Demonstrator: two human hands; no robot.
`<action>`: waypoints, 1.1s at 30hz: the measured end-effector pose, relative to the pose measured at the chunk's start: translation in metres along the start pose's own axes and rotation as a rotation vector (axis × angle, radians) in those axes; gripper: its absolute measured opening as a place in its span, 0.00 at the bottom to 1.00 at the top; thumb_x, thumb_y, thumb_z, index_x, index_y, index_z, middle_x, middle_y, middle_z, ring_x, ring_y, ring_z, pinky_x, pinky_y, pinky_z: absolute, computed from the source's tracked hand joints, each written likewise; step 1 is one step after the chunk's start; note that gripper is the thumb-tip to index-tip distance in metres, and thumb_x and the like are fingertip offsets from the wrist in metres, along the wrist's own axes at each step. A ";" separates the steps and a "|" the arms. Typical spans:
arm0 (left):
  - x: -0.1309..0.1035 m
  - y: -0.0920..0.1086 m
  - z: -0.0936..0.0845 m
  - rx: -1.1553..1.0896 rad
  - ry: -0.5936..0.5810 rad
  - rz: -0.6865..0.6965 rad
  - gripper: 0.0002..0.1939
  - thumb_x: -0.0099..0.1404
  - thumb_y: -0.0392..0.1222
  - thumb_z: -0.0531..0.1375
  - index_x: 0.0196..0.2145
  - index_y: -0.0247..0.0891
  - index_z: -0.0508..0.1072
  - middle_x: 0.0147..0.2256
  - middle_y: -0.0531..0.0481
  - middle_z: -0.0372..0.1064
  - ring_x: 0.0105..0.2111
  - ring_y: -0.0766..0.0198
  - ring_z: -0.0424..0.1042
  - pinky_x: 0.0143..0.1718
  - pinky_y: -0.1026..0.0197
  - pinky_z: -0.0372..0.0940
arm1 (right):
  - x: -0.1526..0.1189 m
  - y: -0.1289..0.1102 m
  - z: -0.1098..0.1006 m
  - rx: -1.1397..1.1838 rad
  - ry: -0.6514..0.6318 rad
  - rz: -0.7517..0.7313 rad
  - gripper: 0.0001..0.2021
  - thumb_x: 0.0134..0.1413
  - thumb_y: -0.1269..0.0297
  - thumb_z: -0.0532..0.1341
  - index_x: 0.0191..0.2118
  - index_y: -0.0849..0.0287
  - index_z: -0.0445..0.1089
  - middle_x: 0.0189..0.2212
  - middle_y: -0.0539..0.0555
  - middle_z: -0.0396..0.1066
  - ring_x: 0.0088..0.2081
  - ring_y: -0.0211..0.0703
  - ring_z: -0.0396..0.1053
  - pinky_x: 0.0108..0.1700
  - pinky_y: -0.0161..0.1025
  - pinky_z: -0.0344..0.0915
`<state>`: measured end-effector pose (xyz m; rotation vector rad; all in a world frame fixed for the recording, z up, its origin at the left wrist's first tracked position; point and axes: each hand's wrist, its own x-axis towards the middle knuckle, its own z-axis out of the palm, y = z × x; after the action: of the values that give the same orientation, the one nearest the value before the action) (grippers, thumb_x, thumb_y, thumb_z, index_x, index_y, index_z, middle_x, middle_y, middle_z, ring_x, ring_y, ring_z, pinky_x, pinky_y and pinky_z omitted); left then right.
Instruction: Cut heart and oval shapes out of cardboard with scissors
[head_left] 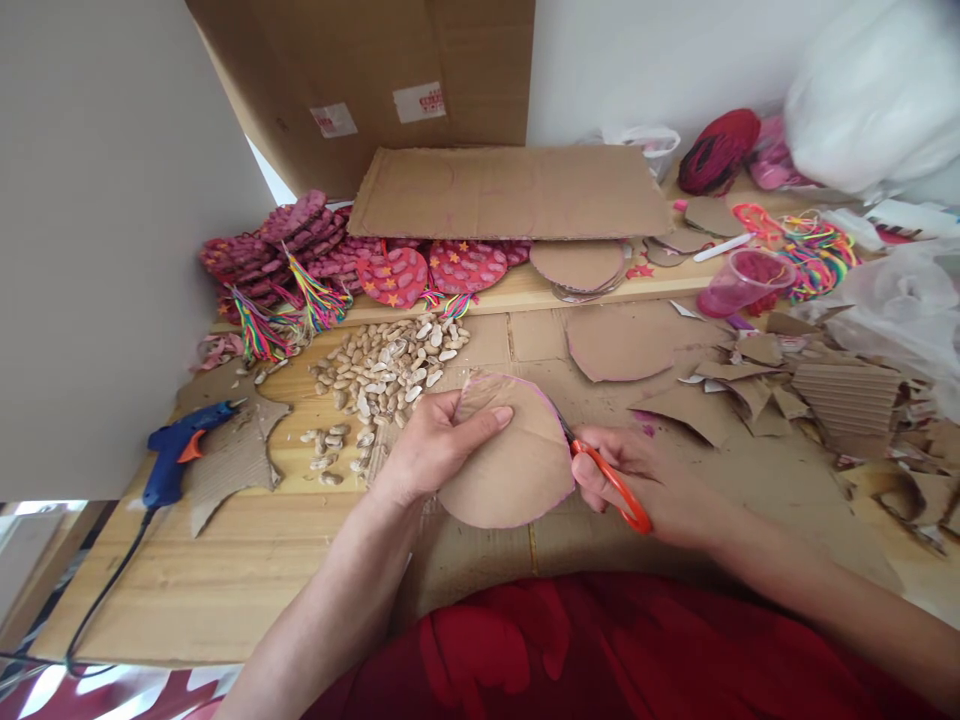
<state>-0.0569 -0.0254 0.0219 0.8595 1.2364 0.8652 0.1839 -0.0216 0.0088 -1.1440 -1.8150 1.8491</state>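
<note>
My left hand (442, 440) grips a rounded piece of cardboard (510, 470), its thumb flat on top and the fingers beneath. A thin purple line runs along part of the cardboard's edge. In my right hand (630, 475) are orange-handled scissors (619, 490), their dark blades against the upper right edge of the piece. How far the blades are apart I cannot tell. Just beyond lies another cut cardboard piece (619, 343). A heap of peanut shells (390, 360) lies to the left of the held piece.
A blue glue gun (169, 455) with its cord rests at left on cardboard scrap (232, 460). Offcuts (844, 400) pile up at right near a pink cup (742, 283). Decorated red pieces (394, 278) with tassels line the back, beside a large cardboard sheet (510, 195).
</note>
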 end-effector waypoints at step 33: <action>0.004 -0.007 -0.003 -0.017 -0.005 0.010 0.17 0.55 0.51 0.71 0.37 0.37 0.81 0.31 0.49 0.78 0.28 0.62 0.75 0.30 0.62 0.68 | -0.001 -0.003 0.006 -0.074 0.089 0.058 0.24 0.61 0.43 0.59 0.24 0.53 0.52 0.16 0.43 0.52 0.18 0.35 0.50 0.22 0.37 0.47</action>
<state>-0.0586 -0.0250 0.0134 0.8545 1.2202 0.8799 0.1796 -0.0257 0.0115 -1.2970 -1.8319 1.7460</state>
